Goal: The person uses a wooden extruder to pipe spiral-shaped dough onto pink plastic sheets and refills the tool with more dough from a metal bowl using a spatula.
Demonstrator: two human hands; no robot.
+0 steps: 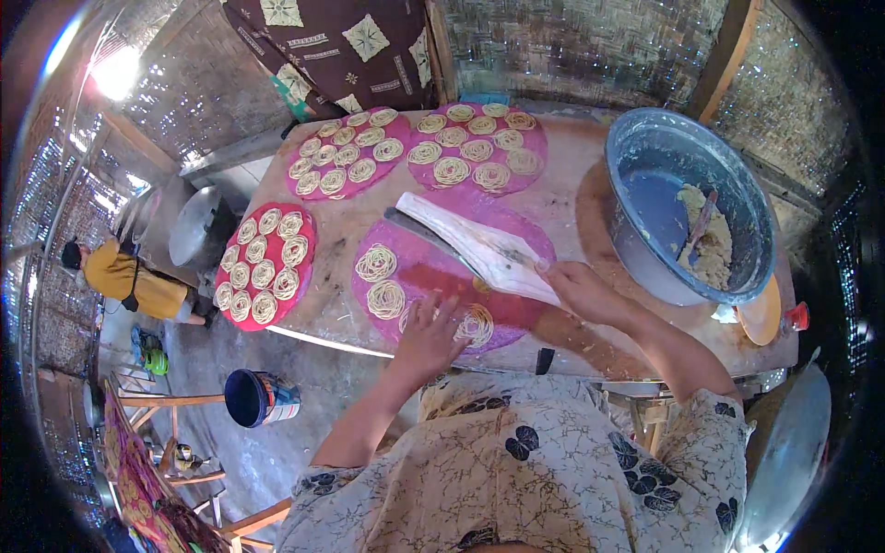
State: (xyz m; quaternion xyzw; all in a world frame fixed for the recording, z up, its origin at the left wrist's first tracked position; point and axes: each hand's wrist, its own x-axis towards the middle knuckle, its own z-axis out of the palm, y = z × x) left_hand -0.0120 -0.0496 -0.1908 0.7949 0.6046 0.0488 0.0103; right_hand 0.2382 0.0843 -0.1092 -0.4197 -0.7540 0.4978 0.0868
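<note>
Clock directions run from the middle of a thin, round, magenta-pink sheet [410,253]. At seven, the left hand [426,339] spreads palm down, gripping nothing visible, perhaps steadying the near edge; contact cannot be told. At four, the right hand [579,293] closes round the end of a long white tool with a dark strip [481,241], likely for reach over the sheet. Pale coiled noodle nests [376,262] sit at six to nine, probably spaced against sticking. At two, a deep blue-grey plastic tub [636,249] of crumbly pale dough [717,253] stands seemingly handy for the right hand. Round pink sheets of nests [477,149] lie flat at eleven and twelve on the brown wooden desk [573,166].
</note>
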